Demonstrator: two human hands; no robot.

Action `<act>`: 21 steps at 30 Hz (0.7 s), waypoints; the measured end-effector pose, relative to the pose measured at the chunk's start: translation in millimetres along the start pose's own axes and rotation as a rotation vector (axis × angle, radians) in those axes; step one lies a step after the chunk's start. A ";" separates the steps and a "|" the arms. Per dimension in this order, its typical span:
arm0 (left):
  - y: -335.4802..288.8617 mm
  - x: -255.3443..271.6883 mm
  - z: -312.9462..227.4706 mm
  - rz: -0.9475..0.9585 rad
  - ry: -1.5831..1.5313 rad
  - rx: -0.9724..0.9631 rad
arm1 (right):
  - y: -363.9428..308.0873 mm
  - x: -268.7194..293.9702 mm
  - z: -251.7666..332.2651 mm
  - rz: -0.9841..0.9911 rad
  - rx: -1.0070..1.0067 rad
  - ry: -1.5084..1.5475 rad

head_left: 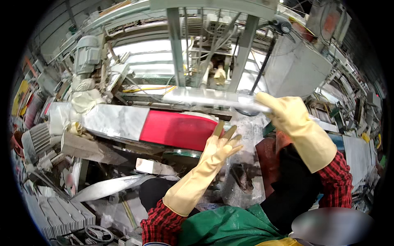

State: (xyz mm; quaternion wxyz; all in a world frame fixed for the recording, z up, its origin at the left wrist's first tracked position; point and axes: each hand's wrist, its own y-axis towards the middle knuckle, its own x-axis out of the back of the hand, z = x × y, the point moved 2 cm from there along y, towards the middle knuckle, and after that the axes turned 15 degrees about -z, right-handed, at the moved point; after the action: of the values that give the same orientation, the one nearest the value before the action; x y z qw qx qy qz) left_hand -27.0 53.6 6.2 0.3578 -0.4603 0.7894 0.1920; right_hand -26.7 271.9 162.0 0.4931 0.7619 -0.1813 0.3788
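Note:
Yellow rubber gloves cover both my hands. My left hand [221, 144] has its fingers spread at the right end of a flat red strip [174, 129]. Whether the fingertips touch the strip cannot be made out. Left of the red strip, a grey-veined white slab [117, 121] continues the same row. My right hand [287, 112] is closed around the right end of a long pale bar [205, 97], smeared by motion. That bar lies crosswise in view, beyond the red strip, and its far end points left.
Beyond the bar stands a machine frame with a grey upright [175, 45]. A grey motor [87, 55] is at the far left, and a small fan [282, 25] at the upper right. Stacked slabs [61, 215] lie at the lower left. A green apron [230, 225] covers my lap.

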 end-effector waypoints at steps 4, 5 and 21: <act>2.2 13.2 -27.4 0.026 -0.208 -0.195 | 26.3 -46.8 67.0 0.021 0.204 0.200; -6.6 17.8 -26.3 -0.189 -0.523 -0.080 | 28.5 -52.6 81.4 -0.105 0.318 0.238; -12.7 65.0 -59.8 -0.706 -0.526 -0.071 | -14.9 -70.4 2.1 -0.019 -0.479 0.319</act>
State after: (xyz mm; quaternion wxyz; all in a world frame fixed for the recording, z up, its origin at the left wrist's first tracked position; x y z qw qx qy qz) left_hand -60.1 -28.9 -1.6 0.5743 -0.6492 0.4587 0.1955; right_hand -61.7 269.8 99.2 0.6847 0.5564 -0.1787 0.4355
